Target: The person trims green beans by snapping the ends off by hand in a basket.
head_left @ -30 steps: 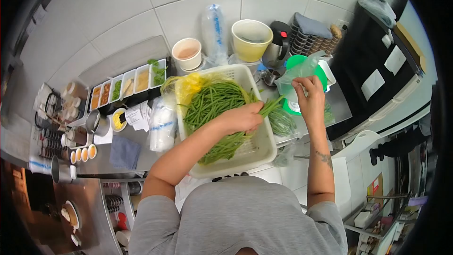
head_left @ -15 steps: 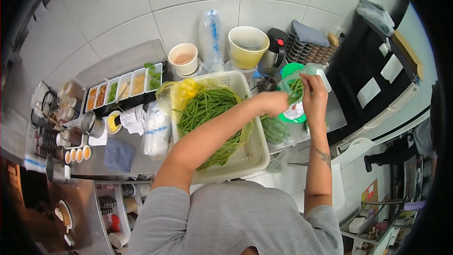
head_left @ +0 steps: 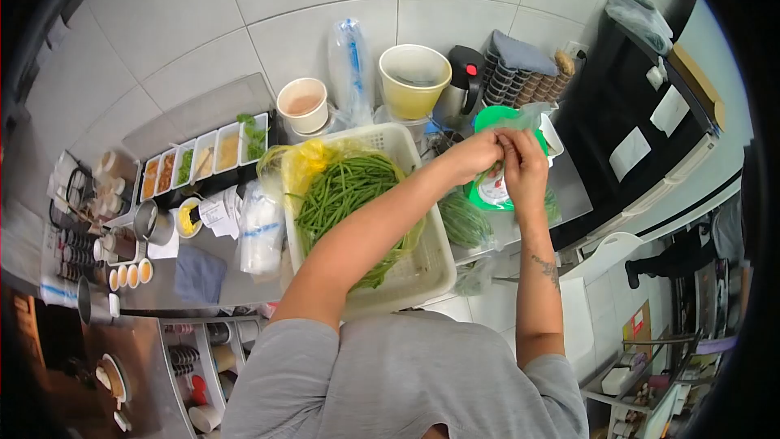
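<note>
My left hand (head_left: 478,153) and my right hand (head_left: 526,164) meet with fingers closed on a clear plastic bag (head_left: 533,115), whose loose end shows above them. Most of the bag and the green beans in it are hidden by my hands. Just behind and below is a green kitchen scale (head_left: 486,119) with a white dial. Under my left forearm a white plastic crate (head_left: 445,264) holds a yellow net bag (head_left: 318,164) of long green beans (head_left: 345,195). A filled clear bag of green beans (head_left: 466,223) lies between crate and scale.
Trays of toppings (head_left: 207,154), a blue cloth (head_left: 200,274) and a roll of plastic bags (head_left: 262,228) are on the left. Along the wall stand a white tub (head_left: 303,106), a yellowish bucket (head_left: 413,89) and a kettle (head_left: 460,85). A dark fridge (head_left: 626,114) borders the right.
My hands have come together at the bag's top, my left hand moving up and my right slightly left and down. The beans in the bag are now mostly covered. The view has shifted slightly.
</note>
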Demonstrator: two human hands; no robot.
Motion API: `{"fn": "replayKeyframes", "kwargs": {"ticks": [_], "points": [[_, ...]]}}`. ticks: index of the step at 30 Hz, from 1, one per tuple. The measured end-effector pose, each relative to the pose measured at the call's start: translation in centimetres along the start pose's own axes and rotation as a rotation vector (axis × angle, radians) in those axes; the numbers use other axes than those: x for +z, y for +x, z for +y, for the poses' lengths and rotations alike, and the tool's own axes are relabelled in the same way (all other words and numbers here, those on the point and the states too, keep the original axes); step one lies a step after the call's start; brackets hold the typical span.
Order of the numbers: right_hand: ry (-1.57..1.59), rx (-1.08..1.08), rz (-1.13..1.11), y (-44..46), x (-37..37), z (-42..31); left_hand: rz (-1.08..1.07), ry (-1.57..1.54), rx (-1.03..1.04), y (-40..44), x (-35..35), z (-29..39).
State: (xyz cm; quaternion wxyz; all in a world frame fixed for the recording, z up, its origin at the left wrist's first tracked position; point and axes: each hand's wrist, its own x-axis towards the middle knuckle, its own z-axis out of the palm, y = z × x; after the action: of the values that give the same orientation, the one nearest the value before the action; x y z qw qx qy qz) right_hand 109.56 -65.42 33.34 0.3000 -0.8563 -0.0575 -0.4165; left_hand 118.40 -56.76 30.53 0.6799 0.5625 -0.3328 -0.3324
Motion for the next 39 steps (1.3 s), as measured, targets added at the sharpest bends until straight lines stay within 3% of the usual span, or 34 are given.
{"fn": "replayKeyframes", "kwargs": {"ticks": [1,2,6,8,10,11,13,15,16,20,21,22,26,29,33,36,39], "points": [[0.019,-0.022,-0.004,0.1,-0.3,-0.1,-0.014,-0.171,0.100,1.7,0.2,-1.7],[0.042,-0.046,-0.007,0.3,-0.4,0.0,-0.048,-0.038,0.217,3.8,-0.2,-3.8],[0.076,-0.033,0.033,0.4,0.3,-0.4,0.001,1.005,0.641,12.1,-2.2,-11.4],[0.070,0.078,0.110,0.0,0.9,0.5,-0.083,0.873,0.212,11.1,-0.9,-6.7],[0.113,0.339,0.141,0.2,0.5,0.6,-0.173,0.697,-0.203,9.9,0.7,-2.6],[0.129,0.476,0.160,0.1,0.3,0.9,-0.130,0.800,-0.095,8.1,0.6,-1.6],[0.073,0.308,0.219,-0.8,0.3,1.9,-0.050,0.998,0.117,0.9,-0.8,-0.3],[0.012,0.124,0.338,-0.9,0.4,0.1,-0.029,0.796,0.533,-5.5,-3.3,0.5],[-0.100,0.118,0.252,-1.8,-0.1,-1.5,-0.044,0.727,0.474,-8.7,-4.9,2.3],[0.304,-0.216,-0.572,-6.3,3.3,-7.2,-0.010,0.979,0.005,-20.0,-8.7,3.2],[0.262,-0.291,-0.670,-8.1,4.9,-7.7,-0.050,1.010,-0.140,-22.3,-8.0,2.6],[0.217,-0.369,-0.768,-9.7,6.2,-7.7,-0.058,1.164,-0.130,-24.5,-7.2,1.2],[0.175,-0.498,-0.852,-11.3,6.2,-7.8,0.000,1.466,-0.022,-29.8,-4.5,-2.2],[0.157,-0.540,-0.858,-12.6,5.6,-7.4,0.064,1.453,0.053,-31.5,-2.3,-2.6],[0.173,-0.383,-0.896,-14.2,4.3,-7.2,0.129,1.308,-0.175,-32.4,-2.2,-4.5],[0.155,-0.331,-0.855,-14.2,3.3,-8.4,0.330,1.277,-0.318,-30.4,-1.3,-1.7],[0.156,-0.215,-0.815,-14.9,3.7,-8.6,0.371,1.325,-0.069,-27.0,-0.3,-2.6]]}}
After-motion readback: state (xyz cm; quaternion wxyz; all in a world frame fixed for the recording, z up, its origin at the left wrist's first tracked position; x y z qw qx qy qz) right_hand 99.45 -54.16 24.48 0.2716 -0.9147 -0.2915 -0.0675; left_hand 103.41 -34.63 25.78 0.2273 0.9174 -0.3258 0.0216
